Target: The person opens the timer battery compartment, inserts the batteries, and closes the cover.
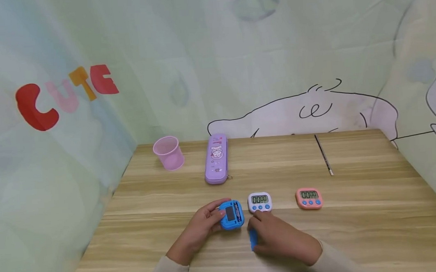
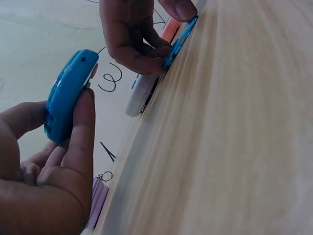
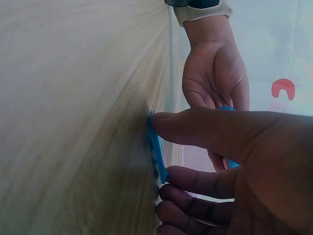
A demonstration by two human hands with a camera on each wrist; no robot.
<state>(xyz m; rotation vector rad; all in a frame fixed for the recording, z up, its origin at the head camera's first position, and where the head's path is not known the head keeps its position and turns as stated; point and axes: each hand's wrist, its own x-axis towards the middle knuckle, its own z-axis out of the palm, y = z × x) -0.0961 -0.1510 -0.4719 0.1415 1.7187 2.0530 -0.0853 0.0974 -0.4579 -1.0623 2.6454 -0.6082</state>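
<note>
My left hand [image 1: 204, 224] holds a blue digital timer [image 1: 228, 225], its back turned up and the battery compartment uncovered. A dark battery [image 1: 238, 211] shows in the slot. In the left wrist view the timer [image 2: 66, 95] is pinched between thumb and fingers, above the table. My right hand [image 1: 280, 236] pinches a thin blue battery cover [image 1: 253, 239] by its edges, close to the tabletop. The right wrist view shows that cover [image 3: 157, 147] between thumb and index finger. Just beyond the right hand lies a white timer [image 1: 260, 199], and an orange timer [image 1: 309, 199] is to its right.
At the back left stands a pink cup [image 1: 170, 157]. A purple pencil case [image 1: 216, 162] lies right of it, and a dark pencil [image 1: 323, 154] at the back right. A printed curtain [image 1: 185, 72] hangs behind the wooden table [image 1: 133, 222].
</note>
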